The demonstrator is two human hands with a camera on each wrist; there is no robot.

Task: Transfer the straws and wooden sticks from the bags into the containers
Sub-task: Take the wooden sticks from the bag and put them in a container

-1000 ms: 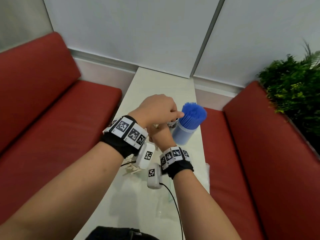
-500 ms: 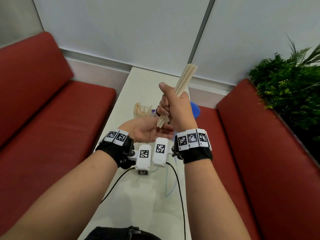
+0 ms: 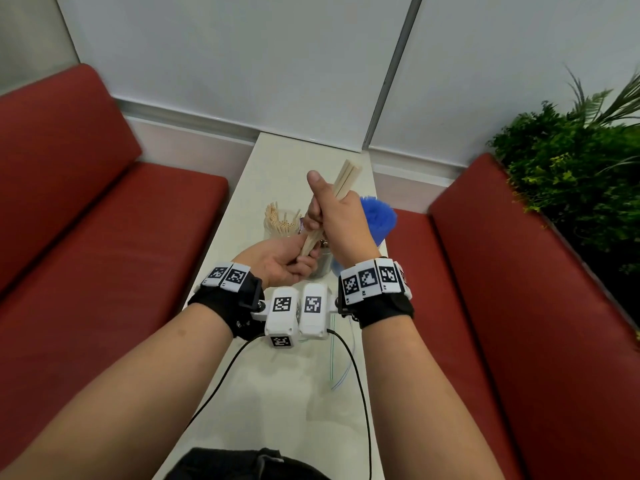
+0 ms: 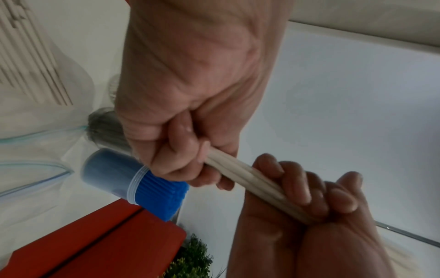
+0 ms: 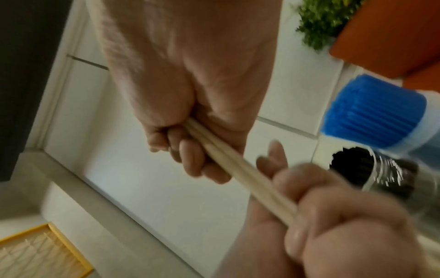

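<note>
My right hand (image 3: 330, 216) grips a bundle of pale wooden sticks (image 3: 346, 178) in a fist, tilted, with the tops sticking out above the thumb. Below it my left hand (image 3: 285, 263) lies palm up, its fingers (image 4: 297, 188) curled round the lower end of the wooden sticks (image 4: 250, 178). The right wrist view shows the same sticks (image 5: 238, 165) running from one fist to the other. Three clear containers stand just behind the hands: one with tan straws (image 3: 280, 220), one with blue straws (image 3: 379, 220), and one with dark straws (image 3: 323, 263), partly hidden.
The narrow white table (image 3: 294, 393) runs between two red benches (image 3: 104, 254). Clear plastic bags (image 4: 35, 150) lie on the table near my wrists. A green plant (image 3: 571, 174) stands at the right. A cable (image 3: 356, 375) trails from the wrist cameras.
A second ago both hands were low by the blue straws. The right hand has raised a bundle of sticks, and the left hand now holds its lower end. The tan straws have come into view.
</note>
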